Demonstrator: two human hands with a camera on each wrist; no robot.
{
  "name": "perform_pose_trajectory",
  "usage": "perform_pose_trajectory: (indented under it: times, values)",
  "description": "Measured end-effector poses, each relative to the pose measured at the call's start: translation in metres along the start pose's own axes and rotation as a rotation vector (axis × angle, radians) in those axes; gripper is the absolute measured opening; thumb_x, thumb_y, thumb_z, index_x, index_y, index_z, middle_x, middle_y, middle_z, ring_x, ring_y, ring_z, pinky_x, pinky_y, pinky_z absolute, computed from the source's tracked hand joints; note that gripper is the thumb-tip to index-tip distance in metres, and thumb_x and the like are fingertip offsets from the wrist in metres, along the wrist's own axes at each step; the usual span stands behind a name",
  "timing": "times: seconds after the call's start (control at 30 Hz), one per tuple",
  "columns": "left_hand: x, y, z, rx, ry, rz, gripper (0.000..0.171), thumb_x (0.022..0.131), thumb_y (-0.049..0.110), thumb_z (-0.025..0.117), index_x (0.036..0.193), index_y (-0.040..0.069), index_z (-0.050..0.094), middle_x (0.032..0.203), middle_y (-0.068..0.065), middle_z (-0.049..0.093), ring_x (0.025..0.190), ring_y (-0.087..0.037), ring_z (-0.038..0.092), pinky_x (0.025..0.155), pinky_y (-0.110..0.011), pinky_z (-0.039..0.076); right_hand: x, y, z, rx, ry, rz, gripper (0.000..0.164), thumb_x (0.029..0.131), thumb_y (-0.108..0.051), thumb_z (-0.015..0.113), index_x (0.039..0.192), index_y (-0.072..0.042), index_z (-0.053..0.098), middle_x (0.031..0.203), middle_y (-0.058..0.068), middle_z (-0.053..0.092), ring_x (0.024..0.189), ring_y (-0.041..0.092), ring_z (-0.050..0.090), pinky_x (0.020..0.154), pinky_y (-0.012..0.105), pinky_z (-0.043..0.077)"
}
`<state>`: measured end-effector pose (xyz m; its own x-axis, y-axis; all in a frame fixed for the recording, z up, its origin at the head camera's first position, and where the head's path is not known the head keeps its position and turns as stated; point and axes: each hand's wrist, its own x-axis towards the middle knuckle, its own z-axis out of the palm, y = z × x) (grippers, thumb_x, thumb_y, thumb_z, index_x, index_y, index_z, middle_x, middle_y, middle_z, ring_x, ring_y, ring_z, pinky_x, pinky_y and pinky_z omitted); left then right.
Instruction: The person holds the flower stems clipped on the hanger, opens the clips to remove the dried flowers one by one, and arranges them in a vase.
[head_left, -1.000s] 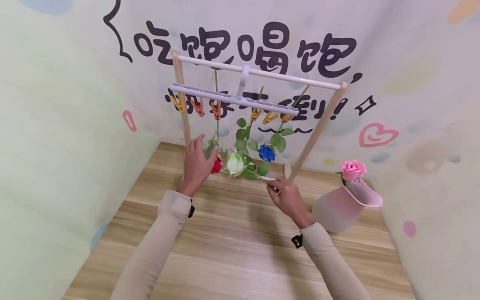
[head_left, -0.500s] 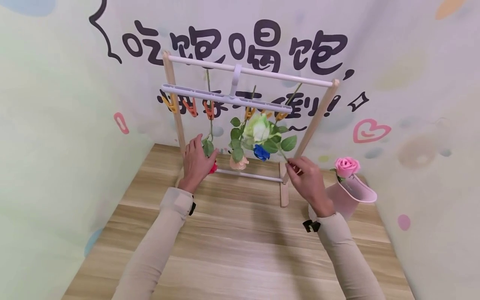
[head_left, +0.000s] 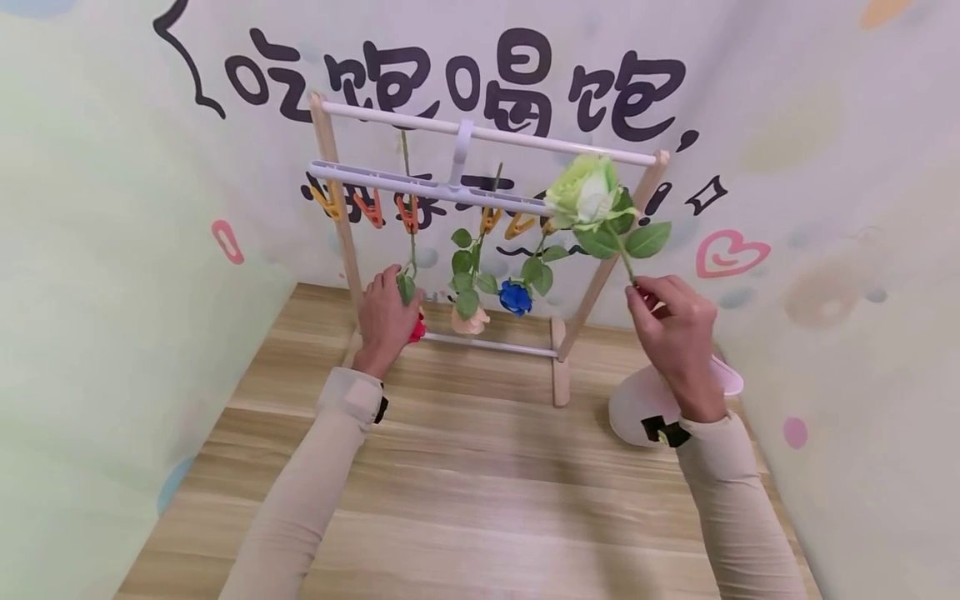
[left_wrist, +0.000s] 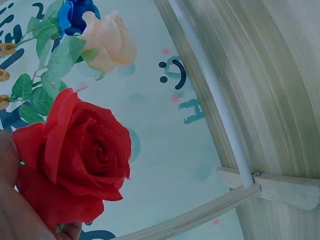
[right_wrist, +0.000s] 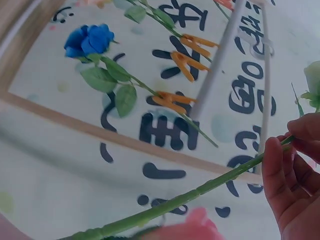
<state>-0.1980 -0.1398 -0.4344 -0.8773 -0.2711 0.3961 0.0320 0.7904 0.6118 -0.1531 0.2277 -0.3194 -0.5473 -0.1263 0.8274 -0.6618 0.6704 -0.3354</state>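
Note:
My right hand (head_left: 684,333) pinches the green stem of a white-green rose (head_left: 588,196), bloom up, at the rack's right side. In the right wrist view its long stem (right_wrist: 200,192) runs down below the fingers. At the rack's lower left, my left hand (head_left: 386,321) holds a red rose (left_wrist: 87,157) near its bloom; its curled fingertips show under the petals. That rose's stem hangs from an orange clip (head_left: 407,214). A peach rose (head_left: 470,321) and a blue rose (head_left: 515,297) hang bloom down from other clips.
A lilac clip hanger (head_left: 427,185) hangs on the white bar of a wooden rack (head_left: 592,304). To the right stands a pink-white vase (head_left: 637,408), partly behind my right arm. A pink rose (right_wrist: 192,227) shows in the right wrist view. Walls enclose the wooden table (head_left: 450,500).
My right hand has carried the white-green rose up and right, from in front of the peach rose to above the vase. My left hand stays at the red rose.

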Motion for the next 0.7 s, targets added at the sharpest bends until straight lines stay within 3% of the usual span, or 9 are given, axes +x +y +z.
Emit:
perform_pose_trajectory:
  times: [0.23, 0.47, 0.63, 0.7]
  values:
    - [-0.001, 0.000, 0.000, 0.006, 0.020, -0.005, 0.038, 0.096, 0.023, 0.064, 0.127, 0.002, 0.056, 0.113, -0.019, 0.064, 0.098, -0.037, 0.062, 0.081, -0.050, 0.051, 0.017, 0.002, -0.024, -0.022, 0.085, 0.021, 0.010, 0.086, -0.001, 0.070, 0.094, 0.003, 0.076, 0.079, 0.018, 0.071, 0.073, -0.015, 0.051, 0.068, 0.002, 0.042]
    - [-0.001, -0.001, -0.001, -0.004, 0.016, -0.010, 0.036, 0.097, 0.022, 0.063, 0.125, 0.001, 0.057, 0.108, -0.019, 0.065, 0.091, -0.036, 0.062, 0.075, -0.048, 0.051, 0.029, 0.006, -0.042, -0.035, 0.179, 0.056, 0.012, 0.088, -0.005, 0.069, 0.092, 0.004, 0.076, 0.080, 0.020, 0.070, 0.076, -0.016, 0.056, 0.067, 0.003, 0.043]
    - [-0.002, -0.001, 0.000, -0.005, 0.024, 0.000, 0.036, 0.097, 0.023, 0.064, 0.124, 0.000, 0.057, 0.106, -0.020, 0.065, 0.089, -0.036, 0.063, 0.073, -0.048, 0.052, 0.040, -0.003, -0.048, -0.025, 0.255, 0.095, 0.013, 0.087, -0.003, 0.068, 0.091, 0.006, 0.076, 0.076, 0.005, 0.068, 0.073, -0.014, 0.056, 0.065, 0.004, 0.043]
    - [-0.002, -0.001, 0.001, -0.008, 0.027, 0.001, 0.036, 0.097, 0.023, 0.065, 0.124, 0.000, 0.058, 0.105, -0.020, 0.065, 0.089, -0.037, 0.063, 0.072, -0.049, 0.051, 0.042, -0.003, -0.051, -0.034, 0.268, 0.109, 0.014, 0.087, -0.004, 0.067, 0.093, 0.005, 0.076, 0.078, 0.005, 0.069, 0.073, -0.013, 0.056, 0.065, 0.004, 0.043]
